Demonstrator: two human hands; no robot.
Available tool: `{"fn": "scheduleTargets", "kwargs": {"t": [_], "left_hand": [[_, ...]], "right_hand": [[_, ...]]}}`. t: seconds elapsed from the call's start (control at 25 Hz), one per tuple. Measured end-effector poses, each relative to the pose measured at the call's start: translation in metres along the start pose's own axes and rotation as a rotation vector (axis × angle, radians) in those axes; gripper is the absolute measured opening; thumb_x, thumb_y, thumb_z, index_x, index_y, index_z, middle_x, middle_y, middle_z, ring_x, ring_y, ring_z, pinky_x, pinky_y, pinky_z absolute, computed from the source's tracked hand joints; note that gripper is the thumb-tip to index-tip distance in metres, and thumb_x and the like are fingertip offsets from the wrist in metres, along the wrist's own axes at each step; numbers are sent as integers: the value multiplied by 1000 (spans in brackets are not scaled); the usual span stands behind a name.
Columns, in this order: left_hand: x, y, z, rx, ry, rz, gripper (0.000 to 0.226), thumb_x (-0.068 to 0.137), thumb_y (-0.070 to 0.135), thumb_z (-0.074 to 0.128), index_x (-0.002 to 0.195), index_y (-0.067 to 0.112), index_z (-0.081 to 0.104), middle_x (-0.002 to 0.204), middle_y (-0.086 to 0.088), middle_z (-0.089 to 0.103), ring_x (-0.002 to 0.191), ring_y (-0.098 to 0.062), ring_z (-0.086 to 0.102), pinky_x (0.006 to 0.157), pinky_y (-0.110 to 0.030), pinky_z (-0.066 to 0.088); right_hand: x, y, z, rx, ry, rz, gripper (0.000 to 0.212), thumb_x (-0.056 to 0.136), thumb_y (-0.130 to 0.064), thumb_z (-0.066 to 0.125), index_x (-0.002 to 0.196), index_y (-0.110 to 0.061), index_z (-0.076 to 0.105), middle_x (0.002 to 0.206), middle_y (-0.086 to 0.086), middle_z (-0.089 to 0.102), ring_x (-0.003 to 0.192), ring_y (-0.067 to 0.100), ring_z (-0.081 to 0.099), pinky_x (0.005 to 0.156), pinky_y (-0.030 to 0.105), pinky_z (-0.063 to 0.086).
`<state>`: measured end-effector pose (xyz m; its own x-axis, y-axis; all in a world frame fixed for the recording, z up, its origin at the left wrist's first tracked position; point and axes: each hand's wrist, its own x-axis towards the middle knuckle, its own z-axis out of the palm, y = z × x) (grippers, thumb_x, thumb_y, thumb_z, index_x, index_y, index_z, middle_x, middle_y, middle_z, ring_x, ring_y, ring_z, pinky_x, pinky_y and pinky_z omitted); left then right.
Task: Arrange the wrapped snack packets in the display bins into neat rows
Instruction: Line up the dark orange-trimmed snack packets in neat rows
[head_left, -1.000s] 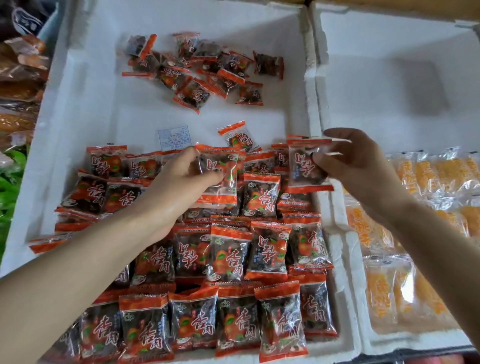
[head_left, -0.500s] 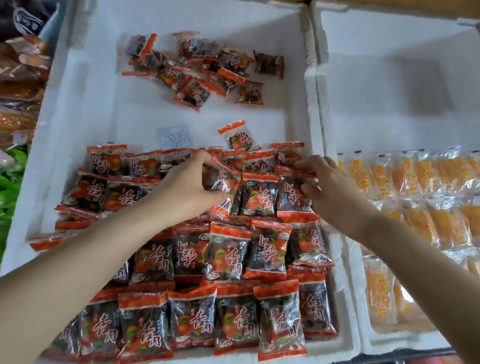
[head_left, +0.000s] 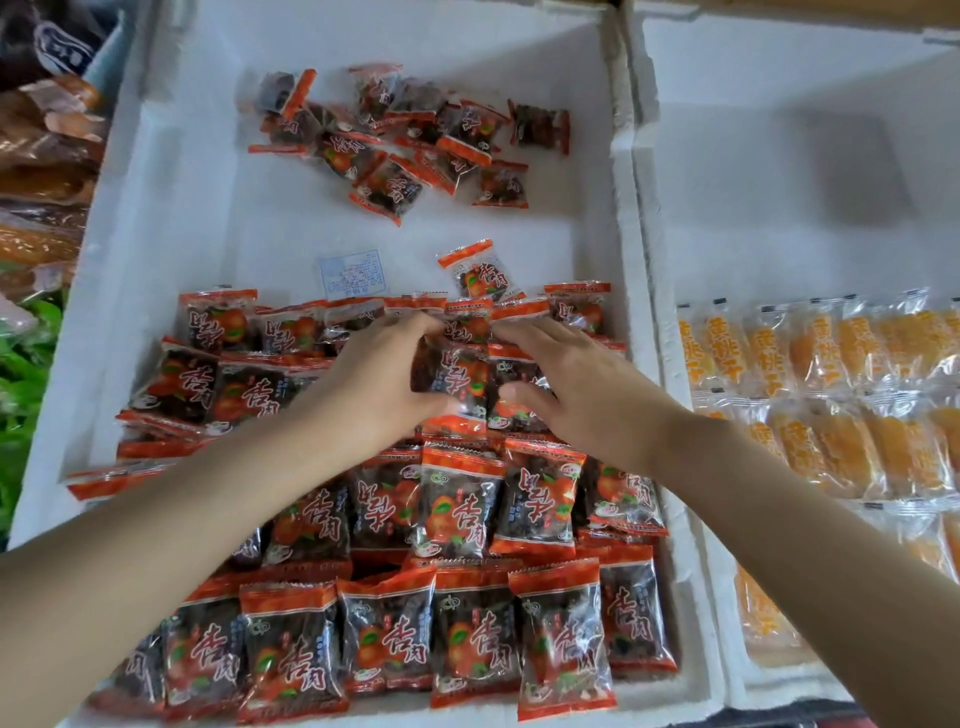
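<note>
1. Where stuff is: the orange-and-dark snack packets sit in the white foam bin (head_left: 208, 223); the near half is already laid out in overlapping rows (head_left: 457, 509), a loose heap (head_left: 395, 150) waits at the back, and one stray packet (head_left: 475, 270) lies skewed just past the top row, near a little paper slip (head_left: 353, 273).
2. Left hand (head_left: 384, 384): fingers on top and thumb underneath are curled round one packet (head_left: 452, 379) in the upper row; looks like a proper pinch.
3. Right hand (head_left: 576, 384): fingers fairly straight and slightly spread, lying on the neighbouring packets just beside that one; I read it as pressing them flat, not gripping.
4. My guess at the step: seating that packet into line with its row; the back heap hasn't been touched, so there's plenty left to do.
5. Handling: these look light, crinkly and slick, with soft lumpy filling; they'll slide over each other easily, so one nudge could mess up a whole row.
6. Best place to grab: probably the flat sealed orange strips at either end, or a light pinch across the middle; steady the neighbours with the free hand.
7. The next bin (head_left: 779, 208) over holds yellow packets (head_left: 831, 364), already lined up.
</note>
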<state>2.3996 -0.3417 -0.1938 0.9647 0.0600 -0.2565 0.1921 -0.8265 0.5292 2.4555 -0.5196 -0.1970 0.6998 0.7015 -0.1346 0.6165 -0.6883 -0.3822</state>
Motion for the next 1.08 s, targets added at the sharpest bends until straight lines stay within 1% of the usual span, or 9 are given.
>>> {"fn": "scheduleTargets", "kwargs": {"t": [0.12, 0.2, 0.36, 0.48, 0.6, 0.68, 0.8, 0.96, 1.08], "left_hand": [[-8, 1, 13, 15, 82, 38, 70, 84, 39, 66, 142, 18, 33, 143, 1, 43, 122, -15, 49, 92, -19, 35], [-11, -4, 11, 4, 145, 79, 59, 89, 41, 60, 139, 21, 35, 139, 4, 44, 112, -11, 49, 85, -16, 34], [-14, -25, 0, 163, 126, 139, 57, 91, 43, 54, 142, 25, 35, 144, 4, 36, 136, -16, 29, 111, -32, 24], [-18, -37, -6, 221, 39, 142, 57, 92, 48, 49, 143, 28, 33, 145, 6, 34, 137, -14, 26, 114, -31, 20], [-11, -42, -15, 196, 75, 168, 50, 96, 48, 41, 142, 30, 33, 149, 9, 27, 140, -11, 22, 114, -28, 17], [9, -49, -24, 205, 118, 182, 47, 98, 44, 38, 142, 28, 34, 146, 8, 32, 136, -12, 28, 111, -28, 21], [55, -68, -35, 253, 143, 138, 52, 100, 37, 39, 148, 22, 28, 154, -1, 24, 141, -17, 21, 112, -34, 19], [112, -84, -39, 308, 137, 51, 64, 100, 35, 41, 153, 22, 7, 161, -3, -2, 148, -24, 1, 117, -42, 11], [143, -85, -41, 165, 184, 41, 65, 100, 38, 42, 153, 25, 7, 161, -2, -4, 147, -24, 5, 118, -43, 16]], "right_hand": [[10, -14, 1, -31, -70, -57, 73, 90, -42, 54, 149, -18, 18, 152, 0, 29, 140, 16, 24, 112, 27, 17], [18, -19, 2, -50, -127, -70, 77, 87, -41, 60, 149, -19, 19, 150, 2, 33, 138, 18, 27, 112, 28, 18], [23, -22, -2, -64, -186, -49, 72, 86, -35, 64, 145, -24, 26, 145, -1, 37, 135, 17, 31, 109, 30, 22], [23, -23, -9, -20, -226, -33, 69, 87, -37, 63, 145, -28, 26, 148, -6, 32, 136, 13, 30, 108, 29, 24], [38, -16, -18, 76, -73, 2, 56, 91, -36, 57, 141, -29, 33, 144, -6, 37, 126, 14, 42, 100, 26, 32], [59, -7, -22, 60, 90, 42, 51, 93, -30, 54, 140, -26, 33, 142, -1, 38, 118, 18, 48, 94, 26, 36], [102, 13, -20, -59, 206, 68, 61, 94, -23, 53, 146, -15, 23, 146, 8, 30, 134, 27, 32, 109, 35, 29], [162, 45, -13, -162, 111, 190, 78, 93, -26, 55, 151, -17, 2, 157, 7, 3, 144, 31, 4, 117, 44, 12], [188, 56, -7, -40, 107, 292, 81, 91, -27, 58, 151, -17, 5, 156, 7, 13, 142, 30, 12, 114, 43, 18]]}}
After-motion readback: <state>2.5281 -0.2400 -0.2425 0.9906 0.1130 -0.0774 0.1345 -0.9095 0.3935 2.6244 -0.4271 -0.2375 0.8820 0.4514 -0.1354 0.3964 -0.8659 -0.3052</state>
